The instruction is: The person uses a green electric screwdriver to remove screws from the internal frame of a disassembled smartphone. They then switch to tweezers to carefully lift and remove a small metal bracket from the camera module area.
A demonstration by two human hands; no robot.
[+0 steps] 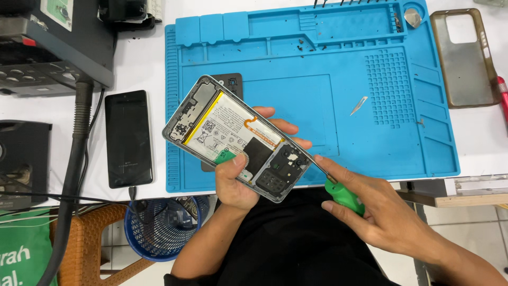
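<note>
Above the blue mat [370, 132], left hand [238, 182] fingers gripped an opened phone [238, 139], battery exposed. Right hand [370, 209] pinched a green-handled screwdriver [344, 196], tip against the phone's lower corner. Black phone [128, 139] lay left.

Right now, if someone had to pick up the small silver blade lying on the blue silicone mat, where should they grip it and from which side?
Probably by the wider lower-left end of the small silver blade, pinched across its flat sides from above. It lies flat and slanted on a bare stretch of the blue silicone mat, its pointed tip toward the upper right beside the grid of holes, so coming in from the lower left avoids the tip.
</note>
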